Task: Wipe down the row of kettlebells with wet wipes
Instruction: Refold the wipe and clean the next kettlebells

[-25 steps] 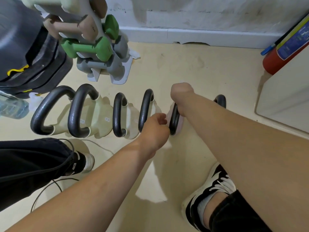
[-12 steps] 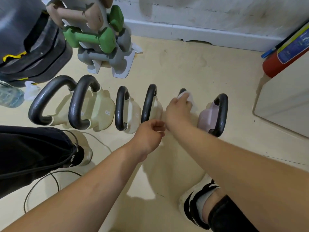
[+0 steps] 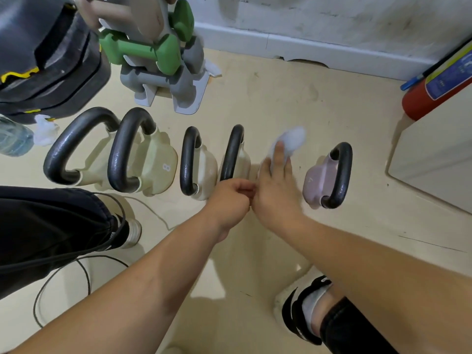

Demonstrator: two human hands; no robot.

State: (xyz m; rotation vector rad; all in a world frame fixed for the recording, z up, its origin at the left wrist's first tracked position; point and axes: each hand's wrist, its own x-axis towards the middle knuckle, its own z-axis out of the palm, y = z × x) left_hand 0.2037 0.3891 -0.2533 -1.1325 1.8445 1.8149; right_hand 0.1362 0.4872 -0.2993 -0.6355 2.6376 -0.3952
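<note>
A wet wipe (image 3: pixel 292 141) is pressed under the right hand (image 3: pixel 277 185) — just beside the pink kettlebell (image 3: pixel 315 182) — with the left hand (image 3: pixel 229 198) curled alongside.

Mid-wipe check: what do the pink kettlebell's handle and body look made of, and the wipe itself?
Pink kettlebell handle: black, faintly pebbled, dull sheen; likely coated metal. Pink kettlebell body: smooth matte pale pink with a moulded seam; probably a plastic or vinyl shell. Wipe: white, soft, crumpled; looks like nonwoven cloth.

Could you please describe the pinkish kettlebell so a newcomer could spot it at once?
Start at the dumbbell rack by the wall; a row of black-handled kettlebells stands before it. Go to the right end, nearest the red fire extinguisher. That end kettlebell is lilac-pink, while the others in view are cream.
</note>
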